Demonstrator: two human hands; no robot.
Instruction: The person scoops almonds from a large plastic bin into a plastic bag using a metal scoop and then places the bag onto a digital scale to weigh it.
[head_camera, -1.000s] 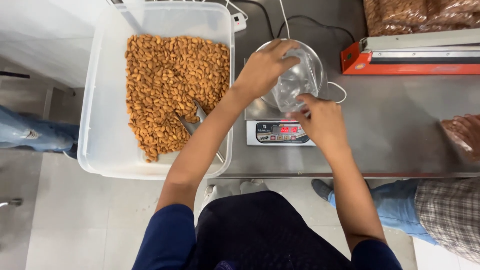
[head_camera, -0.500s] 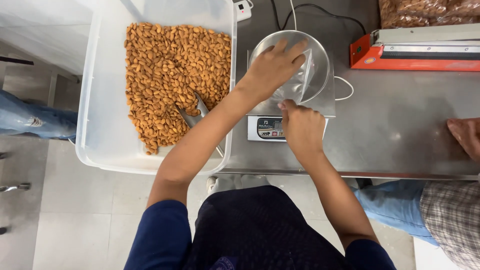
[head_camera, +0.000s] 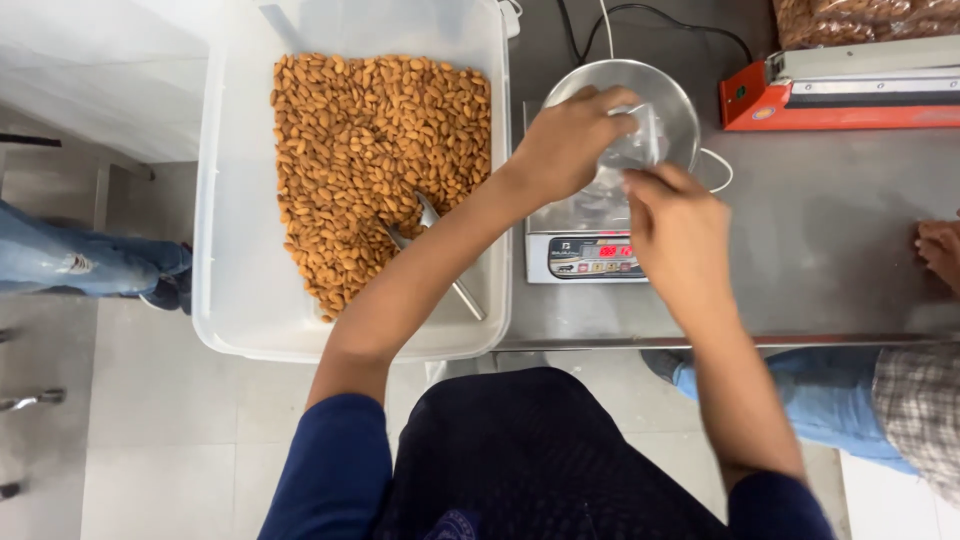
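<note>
Left hand: the left hand reaches across from the tub side, fingers curled together onto the clear plastic bag over the steel bowl.
Right hand: the right hand comes up from below, thumb and fingers pinched on the near edge of the same bag, just beside the left hand.
Bag: thin, see-through and crumpled, held between both hands above the bowl's near half; whether it holds anything cannot be told.
Bowl: round, shiny, sitting on the digital scale, whose red-lit display faces the person.
Almond tub: a large clear plastic tub stands to the left of the scale, touching the tabletop's left edge, with almonds heaped over its far half.
Scoop: a metal scoop lies in the tub, its blade in the almonds, its handle passing under the left forearm.
Edges: the steel tabletop has bare room to the right of the scale; an orange-red sealing machine stands along its far side.
Other person: another person's hand rests at the right edge of the tabletop, well apart from the scale.
</note>
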